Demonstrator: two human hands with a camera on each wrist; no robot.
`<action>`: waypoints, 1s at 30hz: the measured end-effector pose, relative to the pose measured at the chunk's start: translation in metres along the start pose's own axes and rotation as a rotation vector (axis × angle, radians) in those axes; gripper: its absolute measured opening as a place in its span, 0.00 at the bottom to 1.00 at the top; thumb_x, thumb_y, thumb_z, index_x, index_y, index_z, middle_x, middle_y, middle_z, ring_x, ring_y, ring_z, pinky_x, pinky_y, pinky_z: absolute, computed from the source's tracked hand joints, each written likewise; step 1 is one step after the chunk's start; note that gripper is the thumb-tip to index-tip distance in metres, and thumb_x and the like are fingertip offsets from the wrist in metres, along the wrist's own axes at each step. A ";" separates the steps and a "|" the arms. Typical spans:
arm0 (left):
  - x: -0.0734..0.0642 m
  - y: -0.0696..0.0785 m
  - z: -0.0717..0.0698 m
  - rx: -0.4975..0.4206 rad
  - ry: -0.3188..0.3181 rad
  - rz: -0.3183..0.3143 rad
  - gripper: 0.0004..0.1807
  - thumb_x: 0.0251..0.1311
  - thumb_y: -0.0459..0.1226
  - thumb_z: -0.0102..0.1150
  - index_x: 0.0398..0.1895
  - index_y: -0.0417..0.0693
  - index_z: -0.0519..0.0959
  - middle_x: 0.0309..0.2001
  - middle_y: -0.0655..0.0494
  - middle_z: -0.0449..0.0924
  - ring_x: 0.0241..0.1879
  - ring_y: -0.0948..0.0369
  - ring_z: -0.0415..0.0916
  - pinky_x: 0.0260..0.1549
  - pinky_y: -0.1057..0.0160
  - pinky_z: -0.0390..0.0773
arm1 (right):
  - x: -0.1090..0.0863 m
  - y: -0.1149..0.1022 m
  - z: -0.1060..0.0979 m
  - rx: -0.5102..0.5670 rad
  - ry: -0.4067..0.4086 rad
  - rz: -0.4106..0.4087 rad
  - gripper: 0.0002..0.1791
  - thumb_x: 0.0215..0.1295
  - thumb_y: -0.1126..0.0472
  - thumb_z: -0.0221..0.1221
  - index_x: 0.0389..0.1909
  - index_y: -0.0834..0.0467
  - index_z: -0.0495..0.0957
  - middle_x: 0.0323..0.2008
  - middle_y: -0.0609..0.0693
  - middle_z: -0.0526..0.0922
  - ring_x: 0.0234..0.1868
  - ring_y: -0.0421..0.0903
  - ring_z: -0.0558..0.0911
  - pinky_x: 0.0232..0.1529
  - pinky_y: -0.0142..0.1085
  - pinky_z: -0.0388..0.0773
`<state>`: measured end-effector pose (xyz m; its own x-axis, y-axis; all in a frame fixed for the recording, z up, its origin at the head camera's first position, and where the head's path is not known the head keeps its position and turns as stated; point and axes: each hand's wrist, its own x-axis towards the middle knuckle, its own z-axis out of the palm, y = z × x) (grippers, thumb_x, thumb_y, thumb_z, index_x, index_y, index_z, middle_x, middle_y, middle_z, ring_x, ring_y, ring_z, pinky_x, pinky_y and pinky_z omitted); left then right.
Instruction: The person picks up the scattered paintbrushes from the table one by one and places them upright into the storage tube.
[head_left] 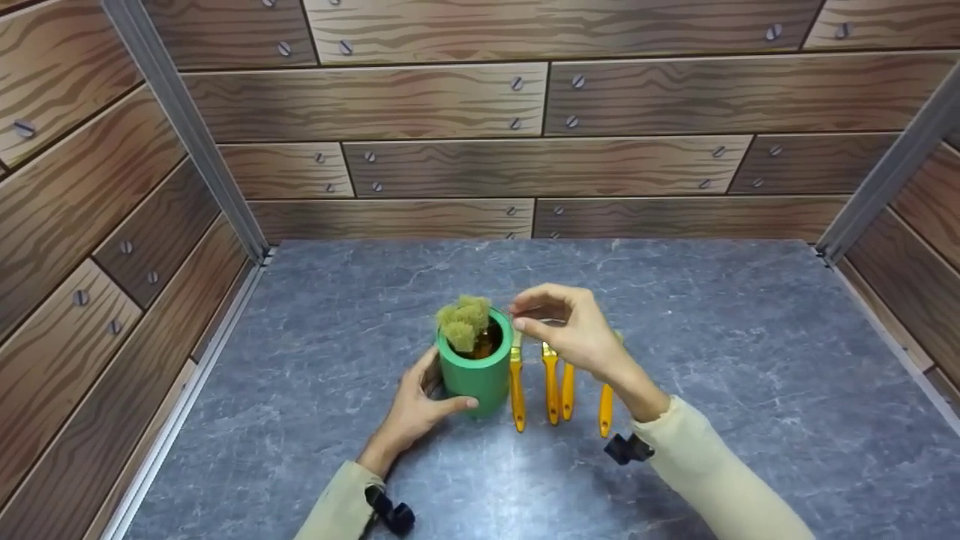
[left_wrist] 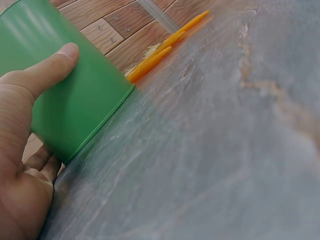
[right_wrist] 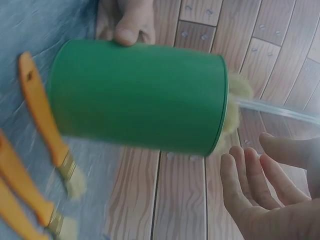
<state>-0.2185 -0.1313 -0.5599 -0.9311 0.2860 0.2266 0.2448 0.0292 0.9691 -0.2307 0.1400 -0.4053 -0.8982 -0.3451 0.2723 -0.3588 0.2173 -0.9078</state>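
A green cylindrical container [head_left: 478,382] stands upright on the table, with paintbrushes [head_left: 463,322] in it, bristles up. My left hand [head_left: 415,409] holds the container from the left side, its thumb [left_wrist: 55,65] across the front and its fingers curved round behind. Just right of the rim, my right hand [head_left: 566,322] hovers in the air. In the right wrist view its fingers [right_wrist: 255,175] are relaxed and apart from the thumb, with nothing between them. Several yellow-handled paintbrushes [head_left: 551,386] lie below that hand, and the nearest brush [right_wrist: 42,110] lies right beside the container.
The grey marbled table [head_left: 360,300] extends round the container. Wood-plank patterned walls [head_left: 442,169] enclose it at the back and both sides, with metal posts [head_left: 191,127] at the corners. The lone brush [head_left: 606,405] on the right lies apart from the others.
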 end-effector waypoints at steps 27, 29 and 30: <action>-0.004 0.002 0.000 -0.024 0.012 -0.014 0.58 0.53 0.36 0.85 0.85 0.60 0.59 0.80 0.58 0.68 0.81 0.55 0.63 0.80 0.52 0.64 | -0.062 0.088 -0.058 -0.309 0.094 0.183 0.16 0.63 0.68 0.74 0.49 0.70 0.86 0.45 0.63 0.90 0.45 0.59 0.91 0.48 0.44 0.91; -0.003 0.001 0.000 -0.026 0.000 -0.010 0.58 0.54 0.36 0.84 0.86 0.60 0.59 0.80 0.57 0.67 0.81 0.55 0.62 0.81 0.52 0.64 | -0.066 0.091 -0.062 -0.352 0.091 0.196 0.16 0.61 0.67 0.76 0.47 0.71 0.86 0.42 0.63 0.90 0.42 0.58 0.91 0.46 0.44 0.92; -0.002 0.001 0.000 -0.027 -0.004 -0.012 0.58 0.54 0.36 0.84 0.86 0.61 0.59 0.80 0.58 0.67 0.81 0.56 0.62 0.81 0.52 0.64 | -0.067 0.093 -0.064 -0.372 0.090 0.210 0.16 0.60 0.67 0.77 0.46 0.70 0.86 0.41 0.62 0.90 0.41 0.56 0.91 0.45 0.43 0.92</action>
<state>-0.2159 -0.1319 -0.5594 -0.9328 0.2894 0.2148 0.2265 0.0068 0.9740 -0.2197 0.2418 -0.4874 -0.9741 -0.1807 0.1362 -0.2185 0.5940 -0.7742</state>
